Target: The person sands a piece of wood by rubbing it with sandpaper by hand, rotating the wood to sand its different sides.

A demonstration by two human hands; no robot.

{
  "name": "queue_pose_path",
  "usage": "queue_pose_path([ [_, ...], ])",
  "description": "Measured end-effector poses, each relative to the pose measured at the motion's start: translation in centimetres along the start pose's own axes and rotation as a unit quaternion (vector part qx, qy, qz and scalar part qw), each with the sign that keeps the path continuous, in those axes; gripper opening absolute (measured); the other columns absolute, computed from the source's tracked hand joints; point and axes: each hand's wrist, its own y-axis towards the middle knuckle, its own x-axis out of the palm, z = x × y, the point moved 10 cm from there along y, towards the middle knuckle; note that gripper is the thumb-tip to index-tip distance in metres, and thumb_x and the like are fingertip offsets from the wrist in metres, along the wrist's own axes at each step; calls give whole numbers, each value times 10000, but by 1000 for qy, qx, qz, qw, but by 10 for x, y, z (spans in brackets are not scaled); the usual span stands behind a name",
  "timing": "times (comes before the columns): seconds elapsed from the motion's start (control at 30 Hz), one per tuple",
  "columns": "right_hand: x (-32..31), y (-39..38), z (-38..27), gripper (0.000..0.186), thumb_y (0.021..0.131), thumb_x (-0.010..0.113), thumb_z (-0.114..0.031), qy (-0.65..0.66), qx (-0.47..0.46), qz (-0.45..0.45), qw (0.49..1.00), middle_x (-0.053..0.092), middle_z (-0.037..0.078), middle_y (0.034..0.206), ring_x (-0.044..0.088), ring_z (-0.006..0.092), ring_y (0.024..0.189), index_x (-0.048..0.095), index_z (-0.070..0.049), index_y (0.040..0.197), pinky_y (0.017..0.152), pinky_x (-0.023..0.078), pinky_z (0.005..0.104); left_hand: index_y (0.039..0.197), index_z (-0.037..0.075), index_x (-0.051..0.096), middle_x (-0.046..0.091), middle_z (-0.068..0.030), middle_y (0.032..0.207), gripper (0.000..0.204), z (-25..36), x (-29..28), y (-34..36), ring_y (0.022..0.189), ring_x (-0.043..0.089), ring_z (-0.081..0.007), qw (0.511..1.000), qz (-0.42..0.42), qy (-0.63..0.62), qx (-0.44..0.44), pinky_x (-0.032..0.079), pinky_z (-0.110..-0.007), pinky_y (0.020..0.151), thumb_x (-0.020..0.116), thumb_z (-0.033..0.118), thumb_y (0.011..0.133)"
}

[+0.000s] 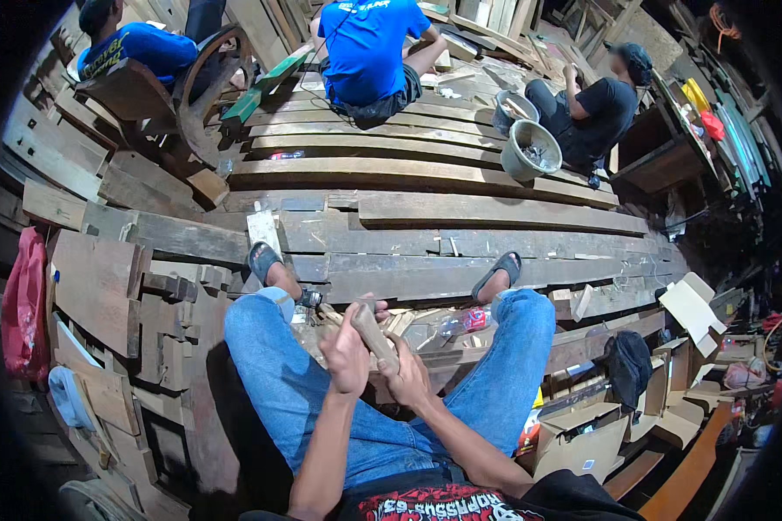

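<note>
Between my knees I hold a short, grey-brown piece of wood (374, 333) with a rounded end, tilted from upper left to lower right. My left hand (346, 358) is closed at its upper left side, fingers curled near the far end. Something dark shows by those fingertips, too small to make out. My right hand (407, 380) grips the lower end, thumb lying along the wood. Below the hands, wood offcuts (401, 323) and a clear plastic bottle with a red label (471, 322) lie between my feet.
Ahead, planks (495, 208) lie across the floor, with two buckets (531, 149) on them. Three people sit beyond, one in a blue shirt (369, 52) with their back to me. Cardboard boxes (579, 438) stand at right; wooden boards (96, 282) crowd the left.
</note>
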Motion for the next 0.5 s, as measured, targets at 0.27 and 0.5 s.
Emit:
queue_pose_path([
  [0.27,-4,-3,-13,750,909,441,-594,-8,10,-22,1000,659,309,943,625,506,931,402,-5,1372,811,491,535,1375,-8,405,541,-128,1230,890,27,18,2,1190,489,-216,999,17,-22,19,332,-376,1077,357,709,851],
  [0.5,-8,12,-40,875,839,456,-726,-34,16,0,999,651,304,1043,631,485,976,414,-46,1388,813,498,530,1377,-26,397,539,-129,1247,933,8,9,-9,1213,475,-222,999,-3,43,30,292,-384,1115,338,735,842],
])
